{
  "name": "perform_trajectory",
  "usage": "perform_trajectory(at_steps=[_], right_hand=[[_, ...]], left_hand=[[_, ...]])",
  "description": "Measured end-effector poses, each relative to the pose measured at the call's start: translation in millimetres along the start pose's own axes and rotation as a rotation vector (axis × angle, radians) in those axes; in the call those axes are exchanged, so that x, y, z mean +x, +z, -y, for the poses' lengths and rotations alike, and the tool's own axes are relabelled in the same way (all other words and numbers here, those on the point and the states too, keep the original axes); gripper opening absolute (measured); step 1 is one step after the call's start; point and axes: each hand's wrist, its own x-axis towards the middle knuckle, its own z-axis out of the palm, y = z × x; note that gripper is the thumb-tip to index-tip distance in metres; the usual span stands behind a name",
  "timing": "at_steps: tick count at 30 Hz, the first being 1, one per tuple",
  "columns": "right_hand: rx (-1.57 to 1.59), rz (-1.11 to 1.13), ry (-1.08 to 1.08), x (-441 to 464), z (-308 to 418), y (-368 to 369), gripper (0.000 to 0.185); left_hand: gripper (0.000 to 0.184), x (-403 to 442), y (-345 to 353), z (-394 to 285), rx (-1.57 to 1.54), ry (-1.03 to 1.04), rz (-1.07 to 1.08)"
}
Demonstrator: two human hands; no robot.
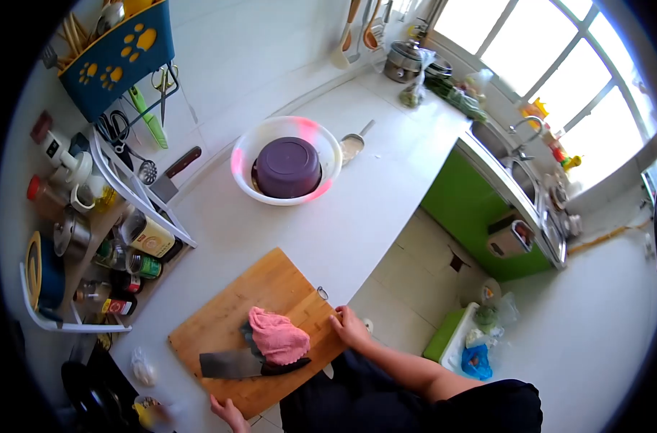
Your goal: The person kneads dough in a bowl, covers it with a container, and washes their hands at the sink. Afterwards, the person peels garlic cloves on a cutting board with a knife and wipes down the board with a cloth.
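A wooden cutting board point(231, 307) lies at an angle on the white counter, its near side at my body. My left hand point(230, 414) grips its lower left edge, and my right hand point(350, 327) is closed on the right edge near a small metal ring. On the board rests a cleaver point(231, 365), its wide blade pointing left and its dark handle to the right. A crumpled pink cloth point(278, 336) sits just above the handle, with a dark grey-green piece partly hidden under it.
A white bowl point(243, 160) holding an upturned purple pot point(288, 167) stands farther back, beside a scoop point(353, 146). Bottles fill a shelf point(144, 206) at left. A sink point(491, 137) is at the far right. A small plastic bag point(142, 366) lies left of the board.
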Motion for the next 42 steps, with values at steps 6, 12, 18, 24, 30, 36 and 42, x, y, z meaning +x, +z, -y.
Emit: perform_trajectory(at_steps=[6, 12, 18, 24, 30, 36, 42], right_hand=[[-0.13, 0.177, -0.039, 30, -67, -49, 0.048], [0.043, 0.194, -0.119, 58, -127, -141, 0.049], [0.007, 0.016, -0.023, 106, -202, -272, 0.045], [0.014, -0.263, 0.035, 174, -257, -402, 0.044], [-0.125, -0.304, 0.049, 241, -304, -486, 0.044], [-0.133, -0.154, -0.006, 312, -316, -501, 0.045], [-0.204, 0.09, -0.092, 365, -333, -516, 0.031]], left_hand=[[0.046, -31, 36, 44, -0.048, -0.036, 0.007], [0.047, -144, 114, -46, -0.172, -0.151, -0.072], [0.05, -206, 218, -123, -0.303, -0.159, 0.087], [0.045, -263, 368, -221, -0.483, -0.07, 0.266], [0.047, -309, 474, -270, -0.474, -0.169, 0.402], [0.045, -355, 493, -291, -0.195, -0.165, 0.24], [0.049, -418, 514, -280, -0.324, -0.221, 0.1]])
